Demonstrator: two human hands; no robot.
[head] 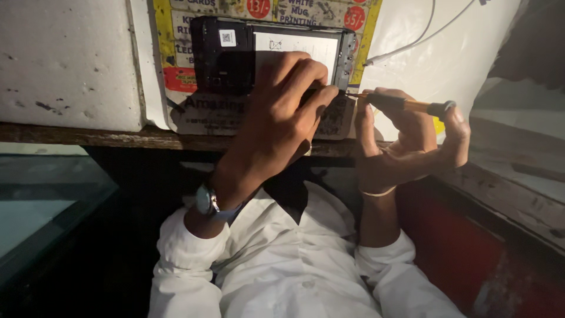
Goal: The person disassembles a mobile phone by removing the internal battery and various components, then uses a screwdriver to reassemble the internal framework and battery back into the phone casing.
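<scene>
Work in hand: phone (235, 56) lies back-up on the counter (118, 136), rear cover off, inner plate and a pale sheet over the battery area exposed.
Progress: opening judged done, as the back is already bare; fastening work at the right edge under way. Screws too small to count, so the share removed or left cannot be told.
Still to do: cannot be judged beyond the edge now being worked; no loose parts or screws visible on the counter.
Phone position: at the far edge of the counter, on a printed yellow sheet (176, 76), against the white wall (65, 59).
Left hand (276, 118): arched over the lower right part of the phone, fingers curled and close together, tips pressing on the frame near the right edge; steadies it, grips nothing else. Watch (206, 200) on the wrist.
Right hand (406, 141): partly closed, pinching a screwdriver (406, 105) with amber and black handle; thumb below, forefinger along the shaft, one finger capping the rear end.
Screwdriver: held nearly level, tip at the right edge of the phone, just beside the left fingertips (326, 91); contact with a screw too small to confirm.
Surroundings: white cable (412, 44) hangs on the wall above the right hand, well apart from the tool.
Lighting: dim; fine detail on the phone blurred.
</scene>
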